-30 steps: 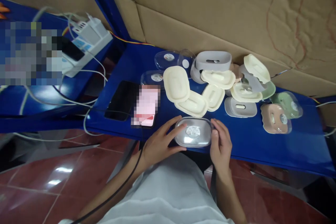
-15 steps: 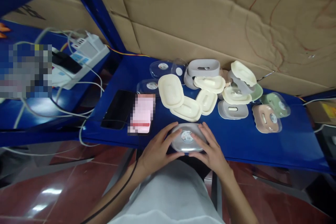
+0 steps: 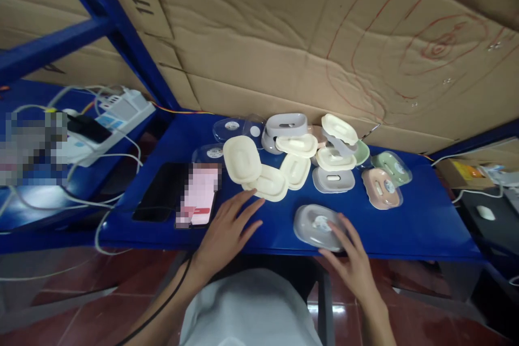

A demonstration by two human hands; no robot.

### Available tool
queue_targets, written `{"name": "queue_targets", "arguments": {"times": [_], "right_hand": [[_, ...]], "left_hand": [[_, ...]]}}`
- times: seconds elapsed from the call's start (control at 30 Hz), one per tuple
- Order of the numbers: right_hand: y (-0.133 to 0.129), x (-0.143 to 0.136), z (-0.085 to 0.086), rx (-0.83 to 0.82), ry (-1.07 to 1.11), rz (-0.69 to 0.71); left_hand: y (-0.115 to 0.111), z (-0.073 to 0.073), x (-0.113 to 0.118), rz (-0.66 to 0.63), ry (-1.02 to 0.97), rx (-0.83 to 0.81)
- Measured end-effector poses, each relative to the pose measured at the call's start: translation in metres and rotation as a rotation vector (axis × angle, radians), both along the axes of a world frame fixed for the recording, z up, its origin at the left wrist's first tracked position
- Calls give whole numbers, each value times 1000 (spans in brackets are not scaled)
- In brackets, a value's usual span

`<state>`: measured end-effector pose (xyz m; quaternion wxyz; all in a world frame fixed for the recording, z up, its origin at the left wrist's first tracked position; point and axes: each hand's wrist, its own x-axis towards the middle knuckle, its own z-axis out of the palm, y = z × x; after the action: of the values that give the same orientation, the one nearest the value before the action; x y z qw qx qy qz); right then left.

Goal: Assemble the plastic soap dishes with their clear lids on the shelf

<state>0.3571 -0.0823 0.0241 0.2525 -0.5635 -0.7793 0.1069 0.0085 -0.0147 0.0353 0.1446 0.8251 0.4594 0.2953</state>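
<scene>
A grey soap box [image 3: 310,223] under a clear lid with a round label lies near the front edge of the blue shelf [image 3: 275,238]. My right hand [image 3: 352,262] grips its right end, thumb at the front and fingers over the lid. My left hand [image 3: 229,230] is apart from the box, its fingers spread and holding nothing. The fingertips of that hand are nearest to a cream oval tray [image 3: 270,184]. Another cream tray [image 3: 242,159] overlaps it, and a third cream tray [image 3: 295,171] lies to the right.
At left lie a lit phone [image 3: 203,189] and a dark phone [image 3: 158,192]. Clear lids [image 3: 231,128] and a pile of grey parts [image 3: 287,124] stand behind. To the right are a pink soap box [image 3: 381,188] and a green one [image 3: 392,167]. Cardboard [image 3: 259,54] lines the back.
Both hands were around the grey soap box. My left hand has let go and moved left, while the box has shifted right with my right hand. The view has also turned.
</scene>
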Motion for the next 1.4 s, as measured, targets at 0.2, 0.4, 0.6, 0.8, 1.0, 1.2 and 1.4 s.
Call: {"name": "queue_targets", "arguments": {"times": [0.2, 0.4, 0.6, 0.8, 1.0, 1.2, 1.4], "right_hand": [[-10, 78, -2, 184, -25, -357], [40, 49, 13, 372, 1, -337], [110, 8, 17, 179, -218, -105], [105, -2, 36, 196, -43, -15], [85, -18, 47, 172, 338, -87], [78, -36, 47, 62, 400, -109], [84, -30, 34, 84, 683, -376]], "left_hand": [[30, 5, 12, 131, 136, 141], [21, -7, 26, 31, 196, 112], [9, -10, 23, 4, 155, 65], [5, -13, 20, -35, 127, 68], [6, -9, 20, -111, 31, 58], [5, 18, 51, -254, -89, 63], [11, 13, 76, -222, -60, 61]]}}
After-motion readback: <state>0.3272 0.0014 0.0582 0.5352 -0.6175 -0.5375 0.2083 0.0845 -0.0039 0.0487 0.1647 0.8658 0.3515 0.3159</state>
